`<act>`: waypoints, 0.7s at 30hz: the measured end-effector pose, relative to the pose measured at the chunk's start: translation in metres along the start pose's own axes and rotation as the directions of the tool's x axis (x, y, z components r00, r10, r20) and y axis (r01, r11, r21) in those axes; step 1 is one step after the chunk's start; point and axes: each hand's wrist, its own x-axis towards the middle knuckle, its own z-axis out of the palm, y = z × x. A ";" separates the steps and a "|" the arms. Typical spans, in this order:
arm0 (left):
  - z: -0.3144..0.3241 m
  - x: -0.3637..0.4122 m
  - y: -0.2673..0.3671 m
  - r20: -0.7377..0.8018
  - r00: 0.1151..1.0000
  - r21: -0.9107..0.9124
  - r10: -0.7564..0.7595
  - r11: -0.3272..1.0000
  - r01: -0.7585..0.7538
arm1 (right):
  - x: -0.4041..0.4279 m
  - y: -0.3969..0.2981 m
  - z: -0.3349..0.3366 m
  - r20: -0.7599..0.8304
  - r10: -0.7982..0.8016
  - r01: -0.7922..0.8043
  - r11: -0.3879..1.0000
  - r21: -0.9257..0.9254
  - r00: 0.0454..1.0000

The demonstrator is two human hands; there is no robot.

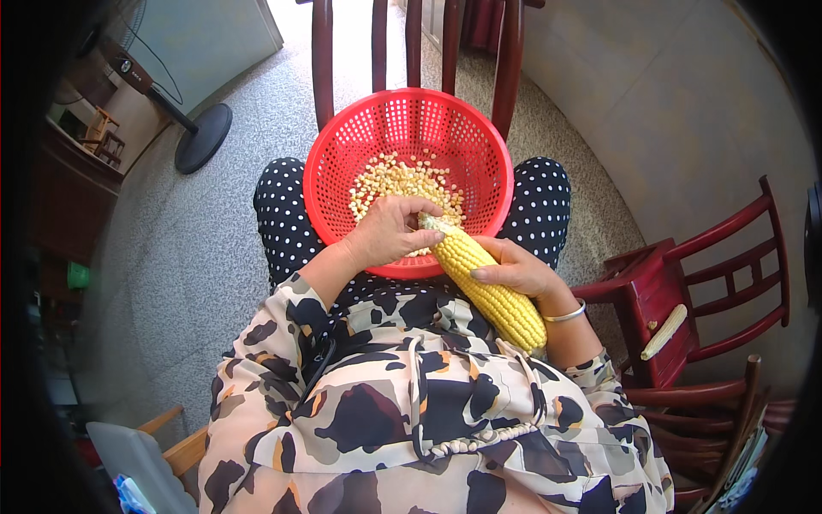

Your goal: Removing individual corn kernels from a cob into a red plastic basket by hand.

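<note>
A full ear of yellow corn (491,289) lies slantwise in front of my body, its pale narrow end over the basket rim and its thick end near my waist. My right hand (520,270), with a bangle at the wrist, grips the ear around its middle. At the narrow end, my left hand (388,228) has its thumb and forefinger on either side of the tip. Beneath my hands, a red perforated plastic basket (334,138) rests between my knees. Loose corn kernels (401,180) are heaped on its bottom; my left hand hides some of them.
A slatted wooden chair back (414,45) rises just beyond the basket. At right, a dark red wooden chair (668,315) bears a stripped corncob (664,331). A standing fan's round base (203,138) is on the floor at upper left. A wall (668,115) runs along the right.
</note>
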 end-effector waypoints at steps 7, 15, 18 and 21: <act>-0.004 0.010 -0.004 0.073 0.997 0.018 -0.004 1.000 0.003 | 0.000 -0.002 0.002 -0.012 0.013 -0.013 1.000 -0.013 1.000; 0.009 0.008 0.007 0.032 0.999 -0.018 -0.043 0.999 0.044 | 0.001 0.002 -0.001 0.000 0.006 -0.006 0.999 -0.038 1.000; 0.011 0.007 0.007 0.009 1.000 0.049 -0.007 0.999 0.006 | 0.000 -0.001 0.000 0.005 0.013 -0.012 0.999 -0.033 1.000; 0.011 0.005 0.007 0.013 1.000 -0.046 -0.025 0.999 0.026 | 0.000 -0.003 0.002 0.010 0.022 -0.022 1.000 -0.019 1.000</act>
